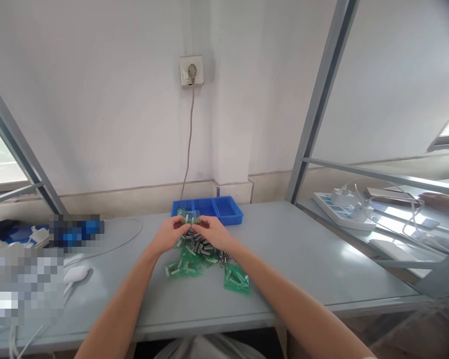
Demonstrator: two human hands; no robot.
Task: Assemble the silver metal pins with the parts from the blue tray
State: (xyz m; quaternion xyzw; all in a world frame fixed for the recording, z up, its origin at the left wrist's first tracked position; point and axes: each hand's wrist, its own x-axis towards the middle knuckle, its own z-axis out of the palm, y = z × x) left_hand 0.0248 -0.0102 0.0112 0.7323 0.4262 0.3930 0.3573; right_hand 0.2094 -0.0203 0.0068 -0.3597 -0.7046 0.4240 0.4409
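Observation:
Fingertips of my left hand (168,234) and my right hand (214,233) meet over the table, both pinching a small green clear plastic bag (188,215) with small parts inside. Below them lies a pile of small metal cylinders (197,245), partly hidden by the hands. More green bags holding similar small parts (185,268) lie in front of the pile. Another green bag (236,279) rests by my right forearm. Just behind the hands stands a blue tray with compartments (230,220), its front left part covered by the hands and the bag.
Grey table (284,249) stands against the wall. A plugged-in cord (190,129) hangs from a wall socket. At left are white cables and a white adapter (77,274). Beyond the right metal frame (318,104) sits a power strip (342,212); another person's hand (441,202) shows there.

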